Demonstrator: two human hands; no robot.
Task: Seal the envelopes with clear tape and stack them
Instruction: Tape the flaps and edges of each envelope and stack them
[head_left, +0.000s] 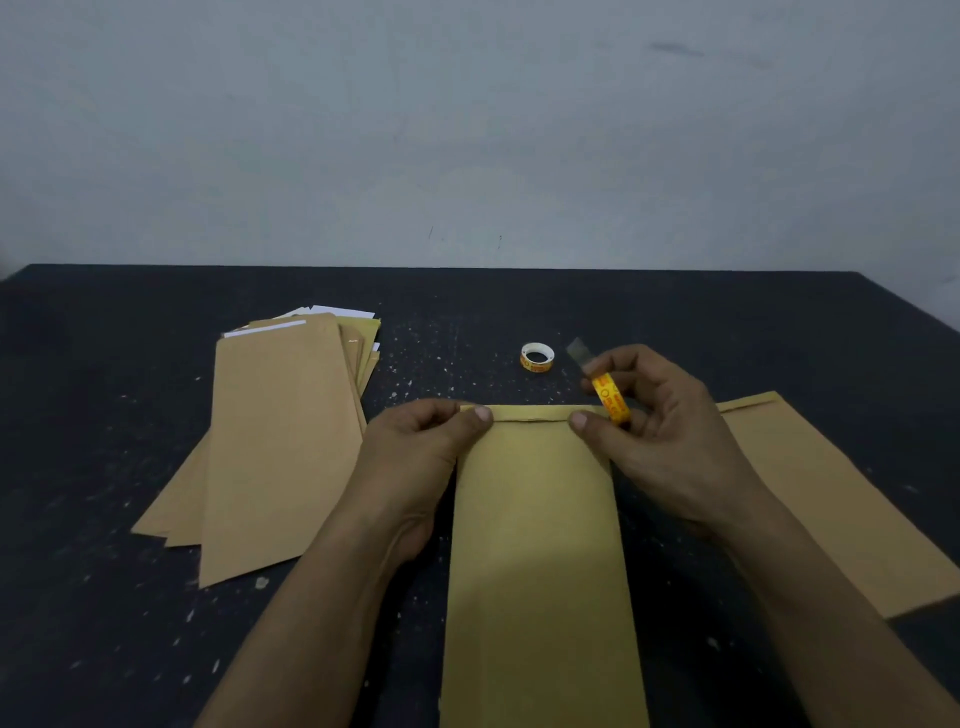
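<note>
Envelope in work lies flat at the middle of the bench's near edge, long axis running away from me, lower end out of view. Judged handling: thin kraft paper, very light, limp along its length, stiff only at the creased flap. It would likely slide on the dark top if pushed, so pin it at the flap's two ends and do not lift it by the body. Left hand: thumb flat on the flap's left end, fingers curled round the top left corner, a pinch on the envelope. Right hand: thumb tip presses the flap's right end, and the fingers are curled round the tape roll, held on edge just beyond the top right corner. A short clear tail stands free off the roll toward the far side. Tape judged sticky, flimsy and apt to fold on itself, so best drawn taut. Cannot tell whether any tape is on the flap yet. Forearms converge from the near edge, wrists low. Pile of envelopes, fanned, white paper showing at some tops, lies toward the left side. Single envelope lies flat toward the right edge, partly behind my right forearm. Spare roll sits flat mid-bench past the flap, apart from everything. Far edge meets a pale wall.
</note>
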